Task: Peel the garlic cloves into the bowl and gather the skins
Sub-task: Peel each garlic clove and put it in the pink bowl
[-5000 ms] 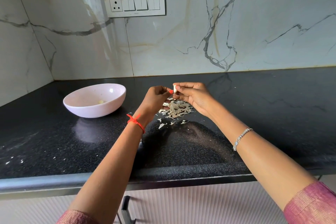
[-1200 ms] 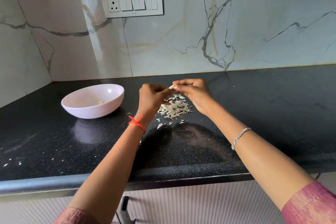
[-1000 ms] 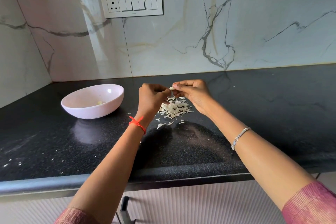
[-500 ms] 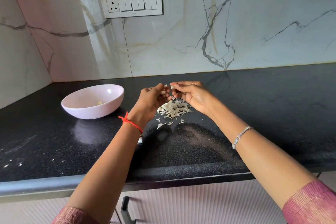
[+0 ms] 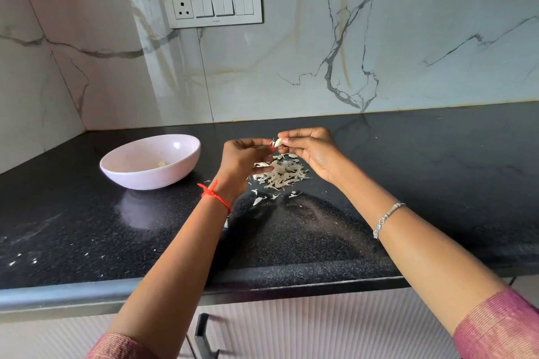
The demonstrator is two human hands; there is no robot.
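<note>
Clove pinched by curled fingers of right hand and left hand; likely light, slick, so hold its ends.

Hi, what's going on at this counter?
A person is peeling garlic. The right hand pinches a garlic clove, and the left hand picks at its skin. Loose skins lie piled on the black counter right below the hands. The pink bowl to the left holds something small and pale, probably peeled garlic.
</note>
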